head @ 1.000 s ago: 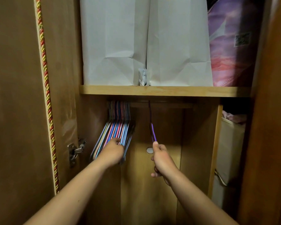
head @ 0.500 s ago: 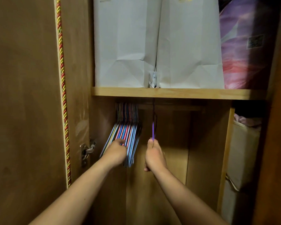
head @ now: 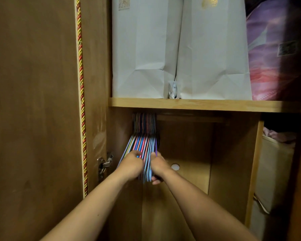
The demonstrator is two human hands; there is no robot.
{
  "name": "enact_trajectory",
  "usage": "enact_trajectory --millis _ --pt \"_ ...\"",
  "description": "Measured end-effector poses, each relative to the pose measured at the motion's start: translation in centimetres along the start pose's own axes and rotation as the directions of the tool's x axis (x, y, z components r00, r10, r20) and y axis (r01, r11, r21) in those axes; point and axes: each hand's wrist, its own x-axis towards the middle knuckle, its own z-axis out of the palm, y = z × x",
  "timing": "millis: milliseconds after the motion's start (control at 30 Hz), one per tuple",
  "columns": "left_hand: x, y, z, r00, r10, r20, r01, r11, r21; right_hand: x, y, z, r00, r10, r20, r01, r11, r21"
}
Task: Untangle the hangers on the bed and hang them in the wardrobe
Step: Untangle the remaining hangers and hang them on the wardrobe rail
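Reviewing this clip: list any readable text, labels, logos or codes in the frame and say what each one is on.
No text can be read here.
Left white paper bag: dark square code and a line of print at the top, too blurred.
Right white paper bag: gold mark at the top, cut off and blurred.
Purple package: square code-like label, unreadable.
Hangers, both hands: no markings visible.

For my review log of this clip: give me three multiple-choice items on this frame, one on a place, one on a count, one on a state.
1. Where does the hanger bundle hang?
A. at the rail's left end
B. on the shelf
C. from the door hinge

2. How many white paper bags stand on the shelf?
A. one
B. two
C. four

3. What are the hands doing?
A. both on the bundle
B. both empty
C. one on the door

Answers:
1 A: hooks sit beside the left wall.
2 B: left bag, right bag.
3 A: left hand and right hand flank the hangers.
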Motion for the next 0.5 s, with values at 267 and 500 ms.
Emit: enact_trajectory --millis 267,500 --pt "-1.1 -0.4 -0.3 1.000 -0.023 -0.012 0.023 1.000 0.009 -2.0 0.4 -1.2 0.993 -0.086 -0.075 0.053 0.930 -0.364" --pt "-5.4 -1.0 -0.5 0.989 -0.018 -0.144 0.017 1.000 -0.004 -7.6 -1.2 -2.0 0.882 -0.433 -0.187 0.331 0.849 -0.411"
